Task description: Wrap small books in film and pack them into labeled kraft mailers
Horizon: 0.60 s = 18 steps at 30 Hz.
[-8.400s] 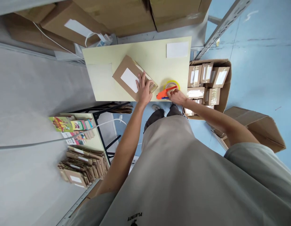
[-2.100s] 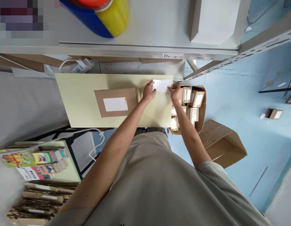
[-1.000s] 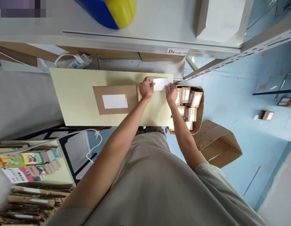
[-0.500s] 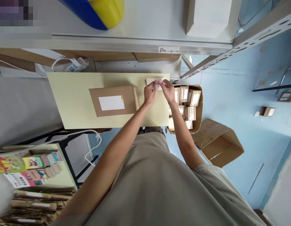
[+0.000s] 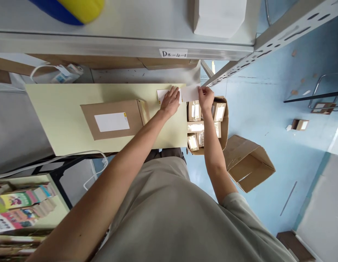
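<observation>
Right now your left hand (image 5: pixel 170 102) lies flat, fingers together and stretched out, pressing down a small white sheet (image 5: pixel 161 95) at the far right corner of the pale yellow table (image 5: pixel 62 123). Your right hand (image 5: pixel 205 98), at three o'clock from the left, has its fingers pinched on a white label (image 5: pixel 189 93) that hangs just past the table's right edge, lifted clear of the sheet your left hand pins.

At nine o'clock from your left hand sits the brown parcel (image 5: pixel 111 118), flat on the table, with a white label (image 5: pixel 111 122) already on its top face. Below your right hand, at six o'clock, is an open carton (image 5: pixel 225 120) on the floor, packed with small taped boxes (image 5: pixel 195 111).

As I judge it, the risk is the free label curling onto itself or onto your fingers, since only one edge is gripped. It is also over the gap beside the table, so a loosened pinch would likely drop it into the carton. If your left palm slides, the sheet beneath could shift towards the edge.
</observation>
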Motion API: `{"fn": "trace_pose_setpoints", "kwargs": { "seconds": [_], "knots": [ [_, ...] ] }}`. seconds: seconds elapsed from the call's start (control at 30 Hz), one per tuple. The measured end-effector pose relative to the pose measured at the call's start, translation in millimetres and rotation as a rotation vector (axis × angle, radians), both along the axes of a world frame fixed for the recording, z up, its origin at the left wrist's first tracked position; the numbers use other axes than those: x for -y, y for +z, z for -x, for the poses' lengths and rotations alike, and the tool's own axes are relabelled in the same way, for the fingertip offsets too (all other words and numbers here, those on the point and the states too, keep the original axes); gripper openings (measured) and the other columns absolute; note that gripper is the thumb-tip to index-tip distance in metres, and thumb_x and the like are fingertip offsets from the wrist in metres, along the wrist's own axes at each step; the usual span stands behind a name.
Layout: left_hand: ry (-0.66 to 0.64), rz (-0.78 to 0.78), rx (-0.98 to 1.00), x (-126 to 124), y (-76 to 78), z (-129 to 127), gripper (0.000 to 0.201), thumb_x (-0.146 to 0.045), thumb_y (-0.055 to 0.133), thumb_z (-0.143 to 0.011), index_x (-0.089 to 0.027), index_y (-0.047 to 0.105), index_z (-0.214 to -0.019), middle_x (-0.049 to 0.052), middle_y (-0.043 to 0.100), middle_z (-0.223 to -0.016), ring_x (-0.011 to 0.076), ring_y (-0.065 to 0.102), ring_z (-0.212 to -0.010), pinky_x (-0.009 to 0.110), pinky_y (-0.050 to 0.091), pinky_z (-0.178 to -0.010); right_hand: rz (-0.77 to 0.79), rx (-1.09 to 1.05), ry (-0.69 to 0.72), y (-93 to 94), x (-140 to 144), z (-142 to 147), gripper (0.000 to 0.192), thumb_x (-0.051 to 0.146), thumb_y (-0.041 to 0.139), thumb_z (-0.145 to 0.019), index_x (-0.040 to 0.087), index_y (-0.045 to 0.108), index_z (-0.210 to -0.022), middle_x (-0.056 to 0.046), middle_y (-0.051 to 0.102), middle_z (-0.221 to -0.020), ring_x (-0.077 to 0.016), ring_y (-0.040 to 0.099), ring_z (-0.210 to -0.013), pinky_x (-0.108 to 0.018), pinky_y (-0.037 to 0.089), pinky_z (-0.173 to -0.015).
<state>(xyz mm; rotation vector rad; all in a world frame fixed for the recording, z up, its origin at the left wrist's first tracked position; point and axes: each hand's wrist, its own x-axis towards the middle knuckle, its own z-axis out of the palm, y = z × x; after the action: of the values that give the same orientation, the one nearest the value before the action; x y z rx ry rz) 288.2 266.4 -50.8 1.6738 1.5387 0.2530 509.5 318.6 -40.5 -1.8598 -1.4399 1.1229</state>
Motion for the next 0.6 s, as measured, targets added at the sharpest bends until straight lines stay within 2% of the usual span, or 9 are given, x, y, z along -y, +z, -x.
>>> {"fn": "trace_pose_setpoints", "kwargs": {
  "seconds": [0.1,0.2,0.3,0.47,0.6],
  "knots": [
    [-0.006,0.008,0.023,-5.7,-8.0,-3.2,0.089,-0.053,0.070,-0.107,-0.015,0.044,-0.182,0.020,0.039,-0.191,0.0383,0.024,-0.183,0.057,0.018,-0.151,0.005,0.011,-0.015,-5.1,-4.1,-4.0,0.050,0.068,0.059,-0.114,0.021,0.075,-0.107,-0.012,0.083,-0.106,-0.0301,0.077,-0.116,-0.051,0.064,-0.109],
    [0.026,0.017,0.040,-8.1,-10.4,-6.4,0.084,-0.049,0.069,-0.107,-0.018,0.046,-0.181,0.018,0.041,-0.190,0.0397,0.027,-0.182,0.059,0.022,-0.150,0.027,0.026,-0.025,-10.2,-3.7,-4.9,0.047,0.065,0.059,-0.116,0.021,0.074,-0.107,-0.011,0.082,-0.106,-0.0302,0.077,-0.117,-0.051,0.064,-0.109],
    [0.033,0.041,0.020,-8.3,-5.8,-7.7,0.076,-0.047,0.067,-0.110,-0.020,0.049,-0.179,0.015,0.042,-0.190,0.0409,0.027,-0.182,0.061,0.023,-0.150,0.076,0.055,-0.053,-11.5,-1.6,-3.2,0.043,0.059,0.058,-0.118,0.020,0.073,-0.108,-0.012,0.082,-0.109,-0.0289,0.078,-0.116,-0.048,0.063,-0.110],
    [-0.044,0.050,-0.036,-9.3,4.5,-5.1,0.075,-0.043,0.064,-0.114,-0.008,0.046,-0.178,0.020,0.034,-0.193,0.0451,0.024,-0.181,0.066,0.020,-0.149,0.134,0.093,-0.075,-11.2,1.6,0.5,0.046,0.052,0.049,-0.122,0.015,0.072,-0.111,-0.012,0.081,-0.110,-0.0235,0.079,-0.112,-0.040,0.061,-0.111],
    [-0.095,0.044,-0.062,-12.6,3.3,-2.5,0.080,-0.041,0.069,-0.111,-0.008,0.046,-0.179,0.022,0.035,-0.192,0.0457,0.026,-0.181,0.063,0.024,-0.149,0.129,0.094,-0.099,-20.5,1.5,0.5,0.038,0.049,0.058,-0.118,0.016,0.073,-0.105,-0.012,0.083,-0.108,-0.0257,0.080,-0.107,-0.044,0.064,-0.108]
  ]
}}
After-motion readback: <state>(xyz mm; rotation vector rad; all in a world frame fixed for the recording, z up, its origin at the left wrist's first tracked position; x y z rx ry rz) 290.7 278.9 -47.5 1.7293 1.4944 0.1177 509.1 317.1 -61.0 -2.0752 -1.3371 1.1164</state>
